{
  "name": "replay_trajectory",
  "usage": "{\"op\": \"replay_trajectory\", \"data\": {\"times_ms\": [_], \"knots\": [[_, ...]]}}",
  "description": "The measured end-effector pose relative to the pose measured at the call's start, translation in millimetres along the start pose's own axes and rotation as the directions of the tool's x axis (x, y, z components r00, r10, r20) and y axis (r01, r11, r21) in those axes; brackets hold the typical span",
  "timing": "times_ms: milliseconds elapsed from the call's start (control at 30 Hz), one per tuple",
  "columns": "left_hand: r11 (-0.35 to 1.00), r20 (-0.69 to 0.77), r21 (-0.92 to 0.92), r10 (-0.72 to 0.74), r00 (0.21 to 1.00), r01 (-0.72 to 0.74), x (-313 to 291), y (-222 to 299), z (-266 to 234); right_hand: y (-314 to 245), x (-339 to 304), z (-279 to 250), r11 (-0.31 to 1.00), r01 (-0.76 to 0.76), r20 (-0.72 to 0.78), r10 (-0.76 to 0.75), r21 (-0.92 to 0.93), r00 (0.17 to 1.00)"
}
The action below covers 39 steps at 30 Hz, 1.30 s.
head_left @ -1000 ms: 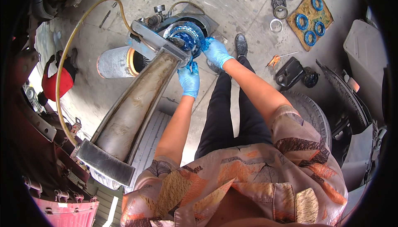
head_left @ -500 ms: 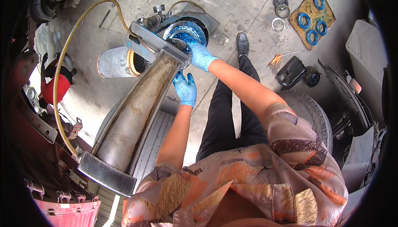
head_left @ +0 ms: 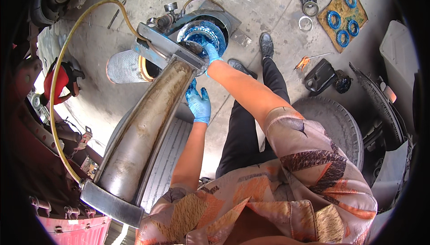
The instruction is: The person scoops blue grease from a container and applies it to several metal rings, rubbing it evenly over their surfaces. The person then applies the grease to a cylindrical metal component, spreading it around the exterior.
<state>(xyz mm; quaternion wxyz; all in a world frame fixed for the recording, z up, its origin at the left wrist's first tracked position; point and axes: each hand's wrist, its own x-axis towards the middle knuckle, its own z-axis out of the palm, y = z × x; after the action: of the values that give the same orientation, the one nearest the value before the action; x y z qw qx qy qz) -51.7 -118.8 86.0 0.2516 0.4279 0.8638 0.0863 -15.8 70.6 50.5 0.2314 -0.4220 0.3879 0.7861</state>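
My right hand [head_left: 210, 51], in a blue glove, reaches into a round tub [head_left: 221, 39] smeared with blue grease. Its fingers are mostly hidden among the grease and by a metal plate at the tub's edge. Lower down, my left hand [head_left: 199, 105] is held palm up beside a large metal cylinder [head_left: 148, 128]; its gloved fingers are apart, coated in darker blue grease, and hold nothing. The cylinder has square end plates, and a grey bracket [head_left: 154, 48] with a gauge [head_left: 170, 7] sits at its far end next to the tub.
A yellowish hose [head_left: 56, 72] loops round the cylinder's left. Beside the bracket lies a mesh filter [head_left: 127, 67]. At right are cardboard [head_left: 342, 3] with several blue-greased rings, loose rings [head_left: 306, 23], an orange-handled screwdriver [head_left: 303, 62], a black case [head_left: 319, 76] and a tyre [head_left: 336, 124]. A person in red [head_left: 60, 81] is at far left.
My right hand has gone further into the tub, with its wrist turned. My left hand has dropped slightly. A second shoe has come into view, and the person in red has shifted posture.
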Motion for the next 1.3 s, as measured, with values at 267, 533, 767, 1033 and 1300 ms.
{"op": "replay_trajectory", "data": {"times_ms": [267, 533, 767, 1033, 1300], "knots": [[0.997, 0.005, -0.077, -0.019, 1.0, 0.019, 1.0, 10.7, -6.5, -9.6, -4.4, -46.2, -0.282, 0.544, 0.611, -0.289, -0.79, 0.737], [0.999, -0.023, -0.006, 0.039, 0.999, -0.04, 9.9, 13.7, -2.3, -16.6, -38.9, -65.3, -0.986, 0.165, 0.841, 0.08, -0.012, 0.535], [0.985, -0.088, -0.071, 0.151, 0.985, -0.157, 22.7, 42.9, -4.8, -36.8, -93.1, -49.4, -0.806, 0.432, 0.76, -0.034, -0.405, 0.649], [0.985, -0.115, -0.132, 0.098, 0.988, -0.113, 18.1, 39.2, 4.6, -48.3, -41.7, -68.5, -0.668, 0.422, 0.757, -0.343, -0.613, 0.557], [0.979, -0.111, -0.203, -0.035, 0.993, 0.011, 13.6, 24.2, 5.7, -16.0, -14.5, -81.5, -0.127, 0.421, 0.437, -0.368, -0.898, 0.821]]}}
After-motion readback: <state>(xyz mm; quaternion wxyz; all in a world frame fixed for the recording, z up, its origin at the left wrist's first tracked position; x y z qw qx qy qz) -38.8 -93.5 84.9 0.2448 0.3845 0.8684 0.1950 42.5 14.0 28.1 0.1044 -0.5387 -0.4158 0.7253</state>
